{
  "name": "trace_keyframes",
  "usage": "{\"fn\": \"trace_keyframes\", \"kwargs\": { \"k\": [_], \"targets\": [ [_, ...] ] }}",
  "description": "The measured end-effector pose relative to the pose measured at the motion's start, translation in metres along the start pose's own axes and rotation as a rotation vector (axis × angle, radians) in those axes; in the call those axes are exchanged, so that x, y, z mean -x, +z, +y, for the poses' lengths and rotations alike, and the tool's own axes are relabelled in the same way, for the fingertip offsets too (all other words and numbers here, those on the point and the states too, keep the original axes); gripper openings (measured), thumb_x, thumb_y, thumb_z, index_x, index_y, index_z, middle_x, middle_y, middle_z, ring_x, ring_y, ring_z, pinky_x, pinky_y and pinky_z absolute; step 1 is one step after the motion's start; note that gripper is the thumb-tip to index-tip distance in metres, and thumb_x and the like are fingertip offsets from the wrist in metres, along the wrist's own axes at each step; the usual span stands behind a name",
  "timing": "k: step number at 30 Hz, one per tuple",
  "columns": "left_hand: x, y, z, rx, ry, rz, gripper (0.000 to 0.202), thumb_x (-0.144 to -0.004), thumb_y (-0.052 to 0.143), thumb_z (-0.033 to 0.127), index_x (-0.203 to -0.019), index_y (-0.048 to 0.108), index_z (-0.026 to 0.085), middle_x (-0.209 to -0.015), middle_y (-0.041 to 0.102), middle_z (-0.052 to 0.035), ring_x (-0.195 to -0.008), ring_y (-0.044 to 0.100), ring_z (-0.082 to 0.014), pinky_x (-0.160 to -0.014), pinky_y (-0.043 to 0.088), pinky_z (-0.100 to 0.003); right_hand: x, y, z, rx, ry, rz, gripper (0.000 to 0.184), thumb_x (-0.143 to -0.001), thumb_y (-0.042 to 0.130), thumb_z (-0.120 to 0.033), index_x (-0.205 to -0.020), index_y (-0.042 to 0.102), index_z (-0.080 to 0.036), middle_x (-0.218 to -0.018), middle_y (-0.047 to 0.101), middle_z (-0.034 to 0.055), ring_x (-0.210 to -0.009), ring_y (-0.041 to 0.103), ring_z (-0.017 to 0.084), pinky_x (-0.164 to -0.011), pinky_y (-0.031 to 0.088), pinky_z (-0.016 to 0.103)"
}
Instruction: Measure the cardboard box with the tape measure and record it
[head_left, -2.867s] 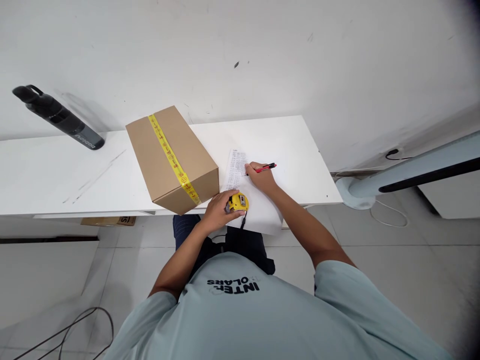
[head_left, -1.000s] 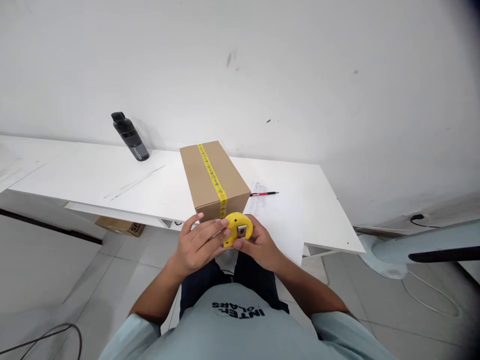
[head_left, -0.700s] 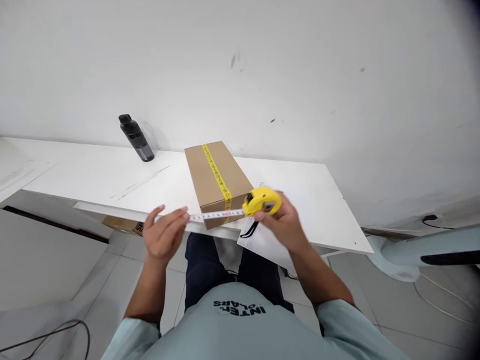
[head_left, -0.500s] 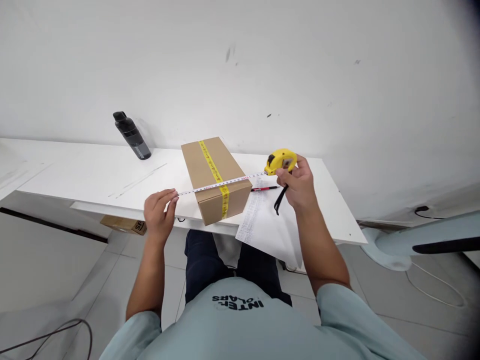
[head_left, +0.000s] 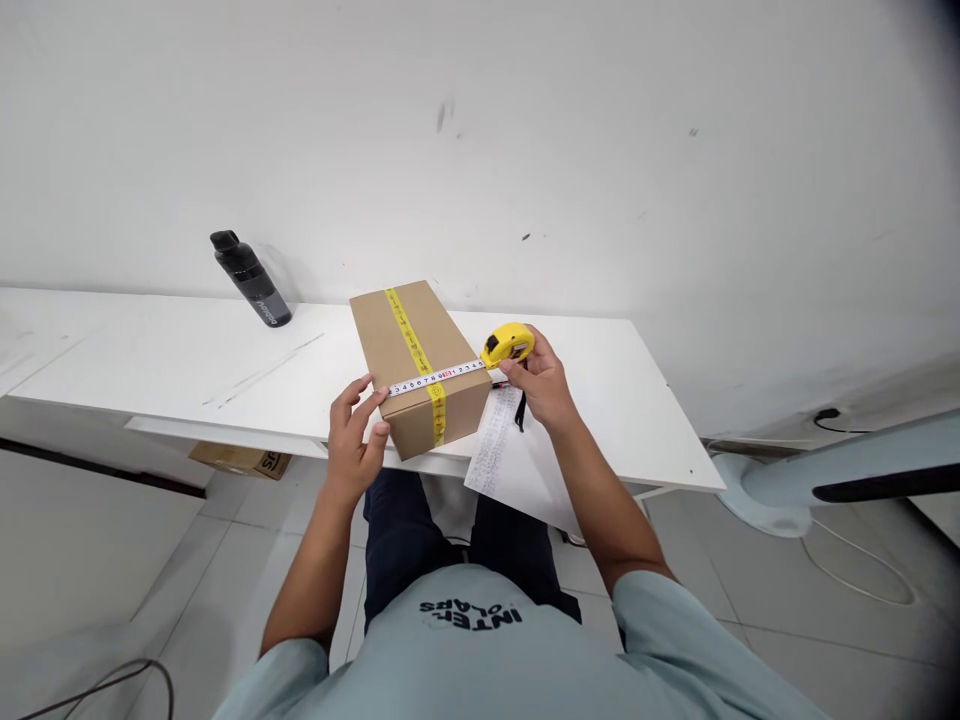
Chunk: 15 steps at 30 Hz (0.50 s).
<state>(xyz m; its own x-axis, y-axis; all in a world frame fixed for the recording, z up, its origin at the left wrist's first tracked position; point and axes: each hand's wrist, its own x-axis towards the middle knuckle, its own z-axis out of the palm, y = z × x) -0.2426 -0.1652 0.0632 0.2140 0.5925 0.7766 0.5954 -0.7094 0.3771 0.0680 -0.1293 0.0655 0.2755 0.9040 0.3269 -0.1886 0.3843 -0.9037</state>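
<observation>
A brown cardboard box (head_left: 394, 340) with a yellow printed tape strip lies near the front edge of the white table. The white blade of a tape measure (head_left: 508, 343) runs across the box top close to its near edge. My right hand (head_left: 546, 385) is closed around the yellow tape measure case at the box's right edge; a black strap dangles below it. At the left edge, my left hand (head_left: 355, 435) holds the blade's end against the box, its fingertips covering that end.
Under my right forearm a white sheet with writing (head_left: 502, 465) overhangs the front of the table (head_left: 592, 350). A pen (head_left: 500, 384) is mostly hidden beside the box. Farther left stands a dark bottle (head_left: 255, 282). Another carton (head_left: 238, 459) sits below the table.
Both hands have moved inward to the sides of the box. The tape measure has come left and down, its exposed blade is shorter, and the blade now lies on the box top.
</observation>
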Motion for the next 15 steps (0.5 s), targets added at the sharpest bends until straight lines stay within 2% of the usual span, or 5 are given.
{"fn": "trace_keyframes", "kwargs": {
  "k": [4,9,12,15],
  "targets": [
    [-0.004,-0.001,0.004,-0.050,0.067,0.009,0.039,-0.105,0.056,0.038,-0.141,0.062,0.025,-0.147,0.061,-0.0147,-0.137,0.058,-0.0261,-0.110,0.052,-0.046,0.001,-0.002,0.004,0.020,-0.022,-0.014,0.076,-0.063,0.095,-0.053,-0.130,0.064,-0.031,-0.122,0.074,0.0042,-0.112,0.068,0.024,-0.098,0.058,0.041],
    [-0.010,-0.001,0.009,-0.100,0.163,0.080,0.037,-0.098,0.068,0.025,-0.135,0.064,0.024,-0.130,0.073,-0.0114,-0.121,0.067,-0.0238,-0.105,0.054,-0.043,-0.002,-0.002,0.002,0.075,-0.018,-0.033,0.077,-0.066,0.091,-0.059,-0.133,0.062,-0.032,-0.122,0.074,0.0050,-0.113,0.069,0.026,-0.096,0.060,0.042],
    [-0.007,-0.004,0.015,-0.176,0.255,0.139,0.039,-0.092,0.074,0.015,-0.128,0.068,0.025,-0.117,0.078,-0.0089,-0.108,0.070,-0.0215,-0.096,0.055,-0.039,0.001,-0.001,-0.015,0.106,-0.036,-0.053,0.072,-0.070,0.089,-0.058,-0.132,0.064,-0.031,-0.124,0.074,0.0057,-0.114,0.070,0.027,-0.097,0.060,0.043],
    [-0.002,-0.014,0.029,-0.224,0.354,0.162,0.041,-0.086,0.078,0.007,-0.121,0.070,0.025,-0.107,0.081,-0.0062,-0.095,0.071,-0.0192,-0.093,0.056,-0.038,0.020,0.004,-0.043,0.130,-0.101,-0.067,0.066,-0.074,0.090,-0.052,-0.131,0.064,-0.032,-0.124,0.074,0.0051,-0.113,0.071,0.027,-0.096,0.061,0.042]
  ]
}}
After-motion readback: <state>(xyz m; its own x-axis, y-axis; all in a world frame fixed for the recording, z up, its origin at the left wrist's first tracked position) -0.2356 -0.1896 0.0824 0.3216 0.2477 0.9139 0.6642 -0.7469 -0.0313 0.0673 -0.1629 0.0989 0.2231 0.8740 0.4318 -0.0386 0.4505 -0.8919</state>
